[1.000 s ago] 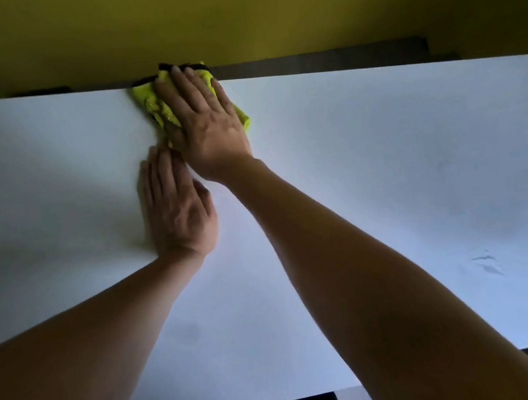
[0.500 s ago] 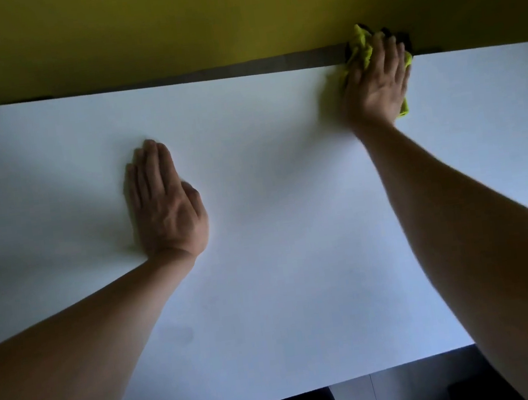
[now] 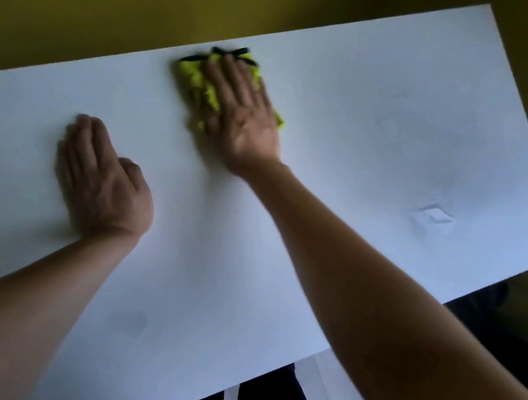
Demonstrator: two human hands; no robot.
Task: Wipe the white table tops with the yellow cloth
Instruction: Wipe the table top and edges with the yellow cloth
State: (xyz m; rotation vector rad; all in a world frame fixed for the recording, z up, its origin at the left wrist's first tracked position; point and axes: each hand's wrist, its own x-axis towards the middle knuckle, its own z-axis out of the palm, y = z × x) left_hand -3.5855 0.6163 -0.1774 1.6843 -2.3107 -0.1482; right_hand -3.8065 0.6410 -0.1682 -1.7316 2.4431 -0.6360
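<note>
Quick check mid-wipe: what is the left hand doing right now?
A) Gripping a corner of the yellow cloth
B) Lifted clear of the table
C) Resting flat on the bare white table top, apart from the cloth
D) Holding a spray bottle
C: the left hand lies flat with straight fingers on the white table top, apart from the yellow cloth, which the right hand presses down near the far edge.
</note>
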